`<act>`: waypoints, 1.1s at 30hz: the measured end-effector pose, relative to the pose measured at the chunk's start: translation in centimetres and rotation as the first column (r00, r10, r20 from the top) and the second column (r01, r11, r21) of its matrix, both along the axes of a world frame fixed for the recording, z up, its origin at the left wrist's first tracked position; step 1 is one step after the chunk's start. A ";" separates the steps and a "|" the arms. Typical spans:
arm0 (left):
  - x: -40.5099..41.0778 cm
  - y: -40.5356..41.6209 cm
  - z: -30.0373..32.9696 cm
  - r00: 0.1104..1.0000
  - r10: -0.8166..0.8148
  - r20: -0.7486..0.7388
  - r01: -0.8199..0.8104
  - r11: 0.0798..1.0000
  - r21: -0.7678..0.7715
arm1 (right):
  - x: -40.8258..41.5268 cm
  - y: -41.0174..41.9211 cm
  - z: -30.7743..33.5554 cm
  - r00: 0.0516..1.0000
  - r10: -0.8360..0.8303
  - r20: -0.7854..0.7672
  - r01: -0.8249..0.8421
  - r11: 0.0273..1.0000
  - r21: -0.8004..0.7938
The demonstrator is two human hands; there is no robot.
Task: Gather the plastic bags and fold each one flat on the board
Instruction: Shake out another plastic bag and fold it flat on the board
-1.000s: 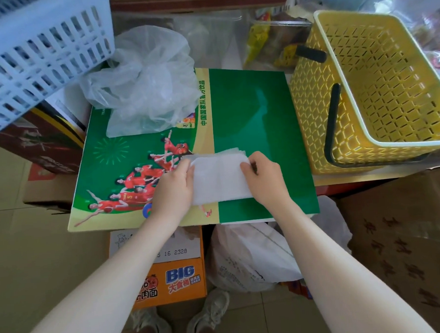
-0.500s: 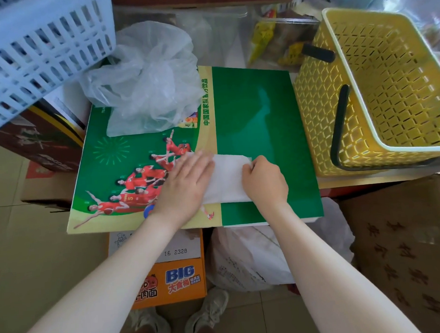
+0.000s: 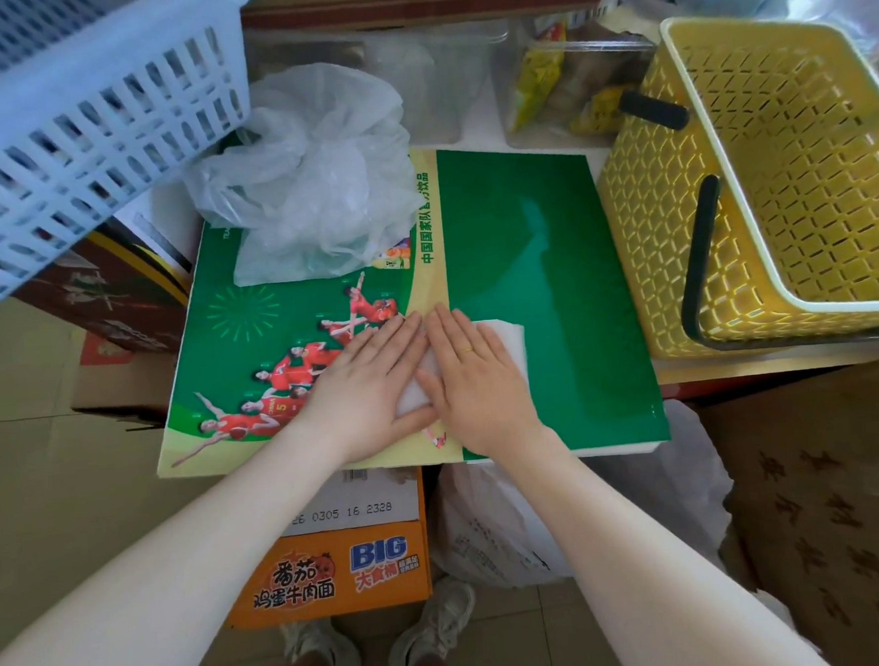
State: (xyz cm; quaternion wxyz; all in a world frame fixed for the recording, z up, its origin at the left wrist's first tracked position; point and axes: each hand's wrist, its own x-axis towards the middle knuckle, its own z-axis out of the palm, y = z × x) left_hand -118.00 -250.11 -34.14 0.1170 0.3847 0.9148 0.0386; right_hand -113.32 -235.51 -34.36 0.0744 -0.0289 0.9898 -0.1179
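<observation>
**Both palms flat on the folded bag**

Your right hand (image 3: 473, 377) has uncurled since half a second ago: it was bunched on the bag's right edge and now lies flat beside the left.

Largest first: the board (image 3: 537, 275), green with a printed picture on its left half, lies across stacked boxes. At your right the yellow basket (image 3: 757, 184) sits just beside the board's edge. At far left a pale blue basket (image 3: 80, 123) overhangs the scene. A heap of crumpled plastic bags (image 3: 310, 181) rests on the board's far left corner, well apart from your hands.

Near the board's front edge lies the folded bag (image 3: 504, 329), a small white rectangle. Your left hand (image 3: 366, 388) presses its left part, fingers straight and together; your right hand covers the middle, fingers straight, a ring showing. Neither grip is closed on anything. Only the bag's right corner and a strip between your thumbs show.
</observation>
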 end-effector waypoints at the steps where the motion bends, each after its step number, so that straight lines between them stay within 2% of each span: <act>1: 0.1 0.0 -0.1 1.000 0.003 -0.007 -0.003 1.000 -0.006 | 0.1 0.2 -0.3 1.000 -0.008 0.004 0.008 0.999 0.040; 3: 0.1 0.0 -0.2 1.000 0.011 -0.012 -0.011 1.000 -0.013 | 0.3 0.9 -0.4 0.999 -0.048 -0.020 0.049 0.995 0.089; 8: -0.1 0.0 0.1 0.999 0.001 0.039 0.001 0.999 -0.049 | 1.9 3.8 -0.1 0.987 -0.142 0.071 0.132 0.983 0.128; 10: -0.2 0.6 1.0 0.996 0.040 0.079 -0.035 0.998 -0.058 | 2.1 4.3 0.2 0.985 -0.145 0.090 0.132 0.982 0.135; 13: -0.3 2.9 1.8 0.989 0.147 0.010 -0.147 0.989 -0.018 | 2.0 4.1 0.1 0.983 -0.146 0.110 0.132 0.983 0.129; 16: 0.4 4.9 1.4 0.995 0.095 -0.025 -0.093 0.994 0.056 | 2.1 4.1 -0.1 0.985 -0.136 0.111 0.120 0.984 0.135; 18: 0.9 4.8 0.3 0.998 0.057 -0.023 -0.056 0.998 0.033 | 2.1 4.4 -0.1 0.985 -0.120 0.123 0.101 0.984 0.147; 28: 1.1 -0.1 -0.2 0.982 0.184 -0.048 -0.187 0.981 -0.054 | -0.2 4.7 3.5 0.973 -0.096 0.211 0.059 0.982 0.177; 33: 1.6 0.1 -0.2 0.966 0.255 -0.033 -0.257 0.965 -0.047 | -3.4 3.4 4.4 0.932 -0.247 0.267 0.221 0.968 0.123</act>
